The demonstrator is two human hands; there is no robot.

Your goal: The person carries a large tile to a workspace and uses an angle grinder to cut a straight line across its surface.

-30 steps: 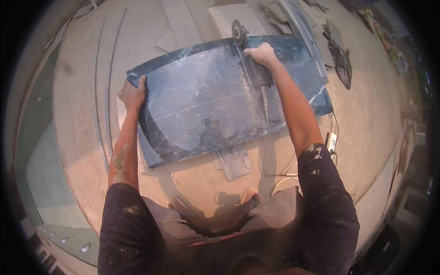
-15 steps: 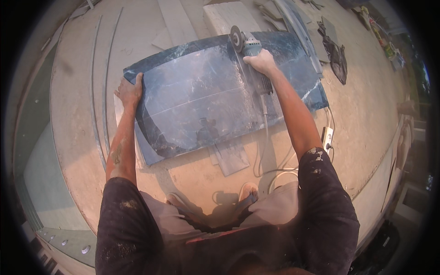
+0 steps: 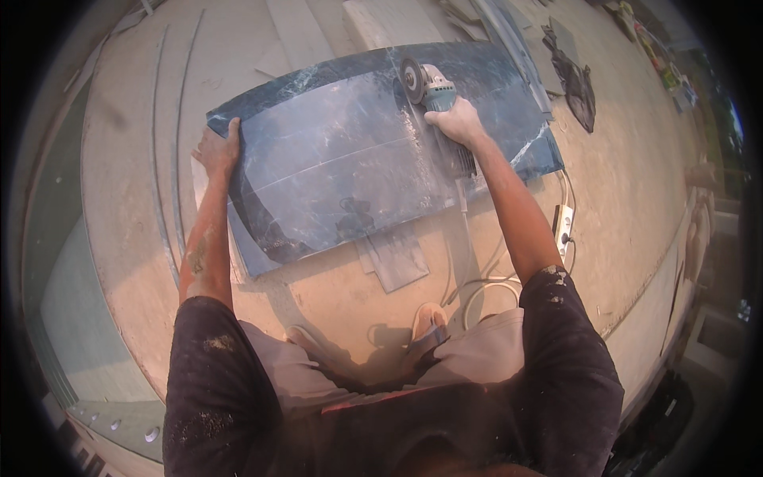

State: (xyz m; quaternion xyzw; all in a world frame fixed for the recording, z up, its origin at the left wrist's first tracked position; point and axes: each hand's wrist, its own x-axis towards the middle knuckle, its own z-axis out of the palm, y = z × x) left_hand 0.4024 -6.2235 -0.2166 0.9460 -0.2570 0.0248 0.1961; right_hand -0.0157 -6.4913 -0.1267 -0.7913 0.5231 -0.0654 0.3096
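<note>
A large dark blue tile (image 3: 318,159) with white marble-like veins lies in front of me, dulled by pale dust. My left hand (image 3: 217,149) grips its left edge, thumb on top and fingers over the side. In my right hand (image 3: 457,123) is an angle grinder (image 3: 439,93), held around its body over the right half of the tile. The grinder's disc (image 3: 413,79) stands on edge near the tile's far side; whether it touches the surface I cannot tell. A pale dusty streak runs from the disc toward me.
Under the tile's near edge a grey offcut (image 3: 399,258) sticks out. A white power strip (image 3: 563,226) and looped cable (image 3: 485,294) lie at the right. Long thin rods (image 3: 179,143) lie at the left, pale boards (image 3: 389,24) beyond. A dark crumpled bag (image 3: 574,79) is at far right.
The grinder in my right hand has moved a little toward me, away from the tile's far edge. My left hand keeps its grip. The whole view has shifted slightly.
</note>
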